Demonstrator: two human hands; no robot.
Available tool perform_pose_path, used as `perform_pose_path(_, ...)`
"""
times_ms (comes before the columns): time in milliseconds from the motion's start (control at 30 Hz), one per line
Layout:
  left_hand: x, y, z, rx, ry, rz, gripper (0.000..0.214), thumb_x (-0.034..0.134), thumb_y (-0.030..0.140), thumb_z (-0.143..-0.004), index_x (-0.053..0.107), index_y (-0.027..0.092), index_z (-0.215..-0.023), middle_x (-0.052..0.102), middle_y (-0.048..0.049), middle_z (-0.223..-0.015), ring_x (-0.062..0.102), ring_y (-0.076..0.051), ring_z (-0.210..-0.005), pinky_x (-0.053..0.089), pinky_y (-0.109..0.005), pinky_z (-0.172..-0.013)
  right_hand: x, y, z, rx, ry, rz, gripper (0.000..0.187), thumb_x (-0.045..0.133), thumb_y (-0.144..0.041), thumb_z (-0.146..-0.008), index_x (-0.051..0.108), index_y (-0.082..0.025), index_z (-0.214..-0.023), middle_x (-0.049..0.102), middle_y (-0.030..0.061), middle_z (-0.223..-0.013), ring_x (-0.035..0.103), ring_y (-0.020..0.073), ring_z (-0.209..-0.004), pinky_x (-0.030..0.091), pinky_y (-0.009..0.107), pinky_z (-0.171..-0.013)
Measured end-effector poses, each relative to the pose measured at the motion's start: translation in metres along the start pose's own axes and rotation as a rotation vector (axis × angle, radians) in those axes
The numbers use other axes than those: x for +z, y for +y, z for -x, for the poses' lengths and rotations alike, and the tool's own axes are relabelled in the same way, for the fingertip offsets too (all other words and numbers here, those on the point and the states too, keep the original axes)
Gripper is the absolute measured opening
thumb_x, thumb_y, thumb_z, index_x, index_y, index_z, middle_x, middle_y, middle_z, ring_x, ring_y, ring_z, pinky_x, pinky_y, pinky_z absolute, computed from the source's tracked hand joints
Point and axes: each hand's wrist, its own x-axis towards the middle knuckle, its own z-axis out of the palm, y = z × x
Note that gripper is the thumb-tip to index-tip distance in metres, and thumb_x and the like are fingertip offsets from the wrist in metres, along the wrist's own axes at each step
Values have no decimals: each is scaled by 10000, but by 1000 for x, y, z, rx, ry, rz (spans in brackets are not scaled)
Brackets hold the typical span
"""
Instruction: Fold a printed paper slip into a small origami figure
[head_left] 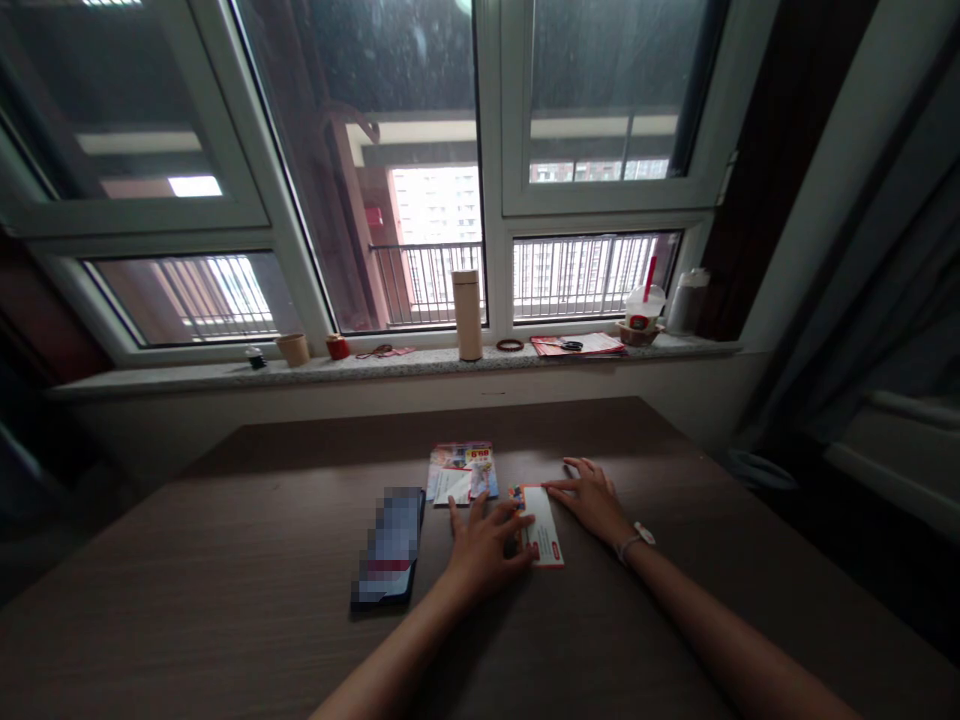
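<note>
Left hand (487, 552) lies open, fingertips pressing the edge of a printed card (541, 525); right hand (591, 498), also open, touches its upper corner. Card sits flat on the counter (225, 600), just right of the leaflets (463, 473).

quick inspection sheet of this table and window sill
surface: dark wood-grain table
things at hand: white and red card flat on the table, touched by both hands; colourful leaflets just beyond it
clutter: phone left of the hands, screen blurred
hands: left hand and right hand flat, fingers spread, neither gripping; white band on right wrist
cables: nothing seen
surroundings: speckled stone sill holding a tall tumbler, a drink cup with red straw and scissors on papers; window beyond, balcony railing outside
</note>
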Motion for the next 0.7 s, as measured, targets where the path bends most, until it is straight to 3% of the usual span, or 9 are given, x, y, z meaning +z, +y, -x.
perform_pose_path(167,0,0,0,-3,-2,-4,434,499,636,-826,516,522,-1245,458,97,-1434,228,-366,-1384,-161,-746,-1000,2,2,0,-8,17,19,260,528,-468,-864,687,-426,-1066,427,-9,-1406,268,295,-1342,244,508,-1088)
perform_pose_path(333,-1,1,0,-16,-19,-34,459,490,649,-822,517,511,-1259,452,79,-1440,223,-389,-1381,-128,-751,-1012,-1,4,1,-100,69,-61,306,564,-440,-841,662,-393,-1128,423,0,-1407,336,260,-1298,279,458,-1092)
perform_pose_path(500,-3,2,1,-16,-17,-26,449,497,645,-821,510,528,-1254,448,95,-1442,222,-383,-1382,-129,-755,-1007,-4,0,5,-161,21,-54,230,585,-424,-826,727,-349,-991,453,5,-1390,305,274,-1318,241,480,-1100)
perform_pose_path(700,-5,4,1,-33,-29,-30,458,494,645,-822,512,518,-1262,443,83,-1450,213,-383,-1387,-130,-741,-1018,-7,-1,4,-114,-25,-51,284,630,-478,-775,727,-344,-1006,463,22,-1378,286,289,-1326,205,503,-1111)
